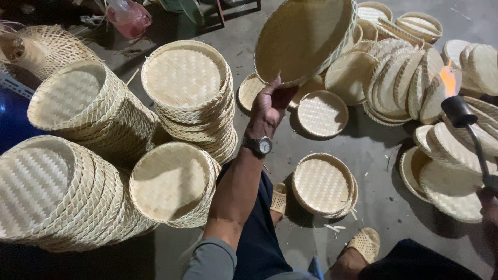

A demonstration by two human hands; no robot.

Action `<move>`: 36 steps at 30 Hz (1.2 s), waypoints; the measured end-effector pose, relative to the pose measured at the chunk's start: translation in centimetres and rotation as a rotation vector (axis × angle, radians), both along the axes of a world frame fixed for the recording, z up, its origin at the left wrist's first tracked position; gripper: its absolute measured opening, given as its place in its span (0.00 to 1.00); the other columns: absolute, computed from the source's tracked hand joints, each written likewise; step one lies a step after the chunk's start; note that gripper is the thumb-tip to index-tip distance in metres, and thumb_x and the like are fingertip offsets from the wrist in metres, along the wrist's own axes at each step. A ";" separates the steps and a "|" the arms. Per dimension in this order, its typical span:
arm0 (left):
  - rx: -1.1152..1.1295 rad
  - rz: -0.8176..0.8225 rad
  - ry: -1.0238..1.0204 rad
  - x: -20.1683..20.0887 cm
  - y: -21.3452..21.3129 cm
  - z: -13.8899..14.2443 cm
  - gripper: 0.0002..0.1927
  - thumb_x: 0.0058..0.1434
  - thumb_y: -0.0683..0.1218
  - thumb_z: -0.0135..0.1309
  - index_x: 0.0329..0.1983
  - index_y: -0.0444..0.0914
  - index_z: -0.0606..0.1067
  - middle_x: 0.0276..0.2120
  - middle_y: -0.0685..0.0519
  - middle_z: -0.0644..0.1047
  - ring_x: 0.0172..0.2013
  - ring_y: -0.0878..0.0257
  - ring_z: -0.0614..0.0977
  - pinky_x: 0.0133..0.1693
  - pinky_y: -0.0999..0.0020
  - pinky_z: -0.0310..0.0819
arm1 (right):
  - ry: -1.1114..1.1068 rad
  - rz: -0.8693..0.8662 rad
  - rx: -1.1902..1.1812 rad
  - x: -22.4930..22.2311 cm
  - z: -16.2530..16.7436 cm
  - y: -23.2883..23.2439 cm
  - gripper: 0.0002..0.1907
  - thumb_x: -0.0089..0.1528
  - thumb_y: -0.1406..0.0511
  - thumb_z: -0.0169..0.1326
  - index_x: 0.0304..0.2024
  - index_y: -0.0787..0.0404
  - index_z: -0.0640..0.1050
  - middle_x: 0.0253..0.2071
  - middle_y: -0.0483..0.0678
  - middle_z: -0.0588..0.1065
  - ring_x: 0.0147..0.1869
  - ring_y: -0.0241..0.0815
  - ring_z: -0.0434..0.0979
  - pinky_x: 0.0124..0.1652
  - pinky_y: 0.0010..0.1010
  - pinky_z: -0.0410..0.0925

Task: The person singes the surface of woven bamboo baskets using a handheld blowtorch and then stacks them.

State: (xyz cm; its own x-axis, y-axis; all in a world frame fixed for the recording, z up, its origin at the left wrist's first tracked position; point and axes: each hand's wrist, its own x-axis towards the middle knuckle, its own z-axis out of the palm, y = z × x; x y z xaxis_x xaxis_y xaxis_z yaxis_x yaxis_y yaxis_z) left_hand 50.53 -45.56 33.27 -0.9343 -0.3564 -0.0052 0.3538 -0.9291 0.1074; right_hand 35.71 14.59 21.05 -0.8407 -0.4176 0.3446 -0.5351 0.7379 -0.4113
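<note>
Left hand (270, 106): I see its grip clenched on the raised woven tray (303, 39).
Right hand (490, 205): frame edge, seems to be grasping the lit torch (459, 111).
Risk: flame (448, 80) scorches the basket stacks (404, 78) at upper right.

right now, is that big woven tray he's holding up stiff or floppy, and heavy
Probably stiff: the woven tray keeps its round shape though the left hand grips only its lower rim. Likely light too, held up one-handed. It looks like dry cane, so the torch flame nearby could scorch it.
</note>
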 end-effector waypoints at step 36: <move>0.059 0.050 -0.109 0.9 0.1 1.1 0.23 0.62 0.40 0.59 0.58 0.27 0.70 0.55 0.37 0.76 0.54 0.46 0.79 0.57 0.49 0.80 | 0.136 0.048 0.223 -0.5 -1.9 4.3 0.15 0.83 0.65 0.41 0.62 0.70 0.74 0.47 0.58 0.77 0.47 0.42 0.78 0.47 0.28 0.72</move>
State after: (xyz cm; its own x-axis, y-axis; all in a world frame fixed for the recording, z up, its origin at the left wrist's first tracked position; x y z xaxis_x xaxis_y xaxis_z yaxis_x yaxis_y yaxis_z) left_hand 51.48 -45.44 34.41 -0.9081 -0.3987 -0.1282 0.3892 -0.9164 0.0934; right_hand 35.24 18.85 19.15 -0.7705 -0.5340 0.3481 -0.6106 0.7750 -0.1628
